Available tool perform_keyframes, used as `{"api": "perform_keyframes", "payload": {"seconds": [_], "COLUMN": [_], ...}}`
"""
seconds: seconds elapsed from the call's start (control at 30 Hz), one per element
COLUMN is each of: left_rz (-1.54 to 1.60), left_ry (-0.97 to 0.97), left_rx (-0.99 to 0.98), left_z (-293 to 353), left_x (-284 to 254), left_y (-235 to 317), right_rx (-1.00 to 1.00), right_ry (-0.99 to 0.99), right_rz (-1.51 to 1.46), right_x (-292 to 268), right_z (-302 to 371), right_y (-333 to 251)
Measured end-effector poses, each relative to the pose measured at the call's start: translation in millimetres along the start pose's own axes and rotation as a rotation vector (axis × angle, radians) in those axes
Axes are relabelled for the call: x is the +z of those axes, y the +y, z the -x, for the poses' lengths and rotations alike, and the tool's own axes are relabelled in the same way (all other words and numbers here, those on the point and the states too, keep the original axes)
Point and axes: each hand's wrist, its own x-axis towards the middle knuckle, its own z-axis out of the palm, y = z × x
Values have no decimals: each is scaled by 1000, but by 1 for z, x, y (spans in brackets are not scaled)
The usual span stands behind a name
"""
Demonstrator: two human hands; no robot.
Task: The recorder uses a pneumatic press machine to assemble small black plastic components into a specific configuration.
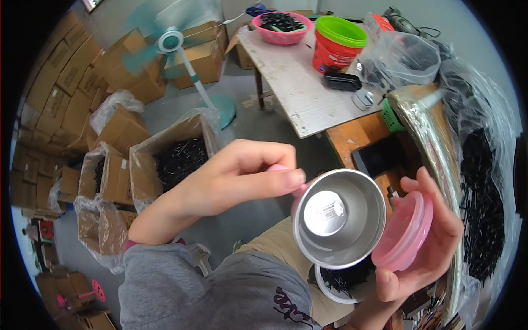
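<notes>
My left hand is closed around the pink handle of a mug. The mug tilts so that its bare steel inside faces me, with a bright reflection on the bottom. In my right hand is a round pink lid, gripped between thumb and fingers just right of the mug's rim. Mug and lid are apart or barely touching; I cannot tell which. Below them, a white tub of thin black pieces stands at my lap, partly hidden by the mug.
A white table bears a pink basin, a red bucket with green rim and a black tray. A bagged heap of black pieces lies at right. Left are a fan and a carton of black pieces.
</notes>
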Motion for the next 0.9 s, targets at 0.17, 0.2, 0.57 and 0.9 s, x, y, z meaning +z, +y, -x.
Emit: {"api": "perform_keyframes", "payload": {"seconds": [0.17,0.2,0.57,0.9], "left_rz": [-18,-52,91,183], "left_ry": [-24,-27,71,286], "left_rx": [-40,-66,-103,-6], "left_z": [-6,-5,-1,-30], "left_x": [-1,-4,-14,-47], "left_y": [-18,-21,-35,-60], "right_rx": [-240,-269,-239,-291], "right_ry": [-435,-500,-824,-698], "right_rz": [409,470,245,671], "right_x": [5,10,41,38], "right_z": [-41,-48,-68,-30], "right_y": [-22,-23,4,15]}}
